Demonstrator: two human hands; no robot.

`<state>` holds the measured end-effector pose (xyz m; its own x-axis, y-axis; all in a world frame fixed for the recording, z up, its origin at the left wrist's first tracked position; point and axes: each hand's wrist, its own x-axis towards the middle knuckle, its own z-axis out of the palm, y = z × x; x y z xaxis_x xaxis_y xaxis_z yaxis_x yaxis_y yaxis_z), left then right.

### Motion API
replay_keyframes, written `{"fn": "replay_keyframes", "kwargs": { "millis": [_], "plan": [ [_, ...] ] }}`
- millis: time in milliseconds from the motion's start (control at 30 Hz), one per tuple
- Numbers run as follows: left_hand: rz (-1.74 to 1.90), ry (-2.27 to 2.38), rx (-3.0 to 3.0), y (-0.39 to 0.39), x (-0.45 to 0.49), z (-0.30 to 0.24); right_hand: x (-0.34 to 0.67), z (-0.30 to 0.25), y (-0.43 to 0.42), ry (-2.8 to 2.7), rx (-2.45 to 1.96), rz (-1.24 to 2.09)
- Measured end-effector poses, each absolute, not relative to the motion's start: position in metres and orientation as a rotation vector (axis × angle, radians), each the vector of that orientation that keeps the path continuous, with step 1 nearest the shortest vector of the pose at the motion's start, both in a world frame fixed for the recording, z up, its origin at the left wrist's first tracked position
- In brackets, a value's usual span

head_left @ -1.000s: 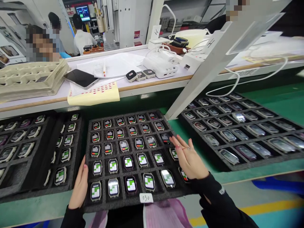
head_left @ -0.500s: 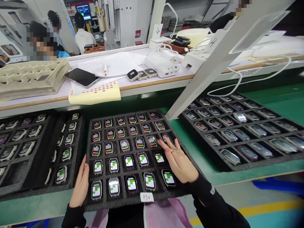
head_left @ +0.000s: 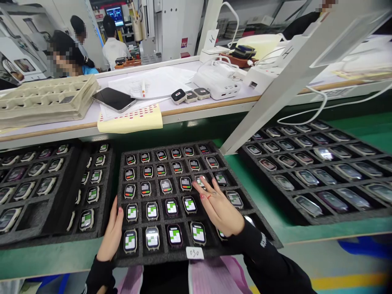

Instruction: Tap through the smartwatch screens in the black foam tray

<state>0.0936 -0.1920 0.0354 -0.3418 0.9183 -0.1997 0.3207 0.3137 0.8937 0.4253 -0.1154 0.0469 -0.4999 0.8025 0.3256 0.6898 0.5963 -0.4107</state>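
Note:
A dark grey foam tray [head_left: 153,257] of smartwatches lies in front of me, its near edge bearing a white label [head_left: 194,253] marked "030". My left hand [head_left: 110,234] holds the tray's left side, the thumb near the rim. Over the right half, my right hand [head_left: 220,210] is spread, fingertips at a watch in the middle row; whether they touch its screen I cannot tell. Back-row watches such as one smartwatch [head_left: 161,155] show dark screens with white patterns and a coloured strip. A front-row smartwatch [head_left: 174,235] shows green and white blocks. My right hand and sleeve hide some watches.
More watch trays lie on both sides: a left tray [head_left: 55,212] and a right tray [head_left: 284,204]. A slanted white post [head_left: 263,106] stands between centre and right trays. The shelf behind holds a phone [head_left: 114,99], a pulp tray [head_left: 82,104] and a white charger [head_left: 214,83]. Other people work beyond.
My right hand has shifted left across the tray, from the right-hand column to a watch nearer the middle. My left hand stays at the left side. The view has shifted slightly.

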Motion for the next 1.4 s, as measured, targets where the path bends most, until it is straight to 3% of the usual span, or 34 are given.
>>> {"fn": "replay_keyframes", "kwargs": {
  "millis": [367,1000,1400],
  "plan": [
    [0.964,1.898,1.265,-0.189,0.098,0.039,0.395,0.058,-0.111,-2.587,-1.123,0.195],
    [0.782,1.887,1.648,-0.189,0.098,0.038,0.35,0.065,-0.114,-2.676,-0.942,0.298],
    [0.973,1.855,1.558,-0.189,0.093,0.028,0.291,0.056,-0.112,-2.71,-0.807,0.37]
  ]
}}
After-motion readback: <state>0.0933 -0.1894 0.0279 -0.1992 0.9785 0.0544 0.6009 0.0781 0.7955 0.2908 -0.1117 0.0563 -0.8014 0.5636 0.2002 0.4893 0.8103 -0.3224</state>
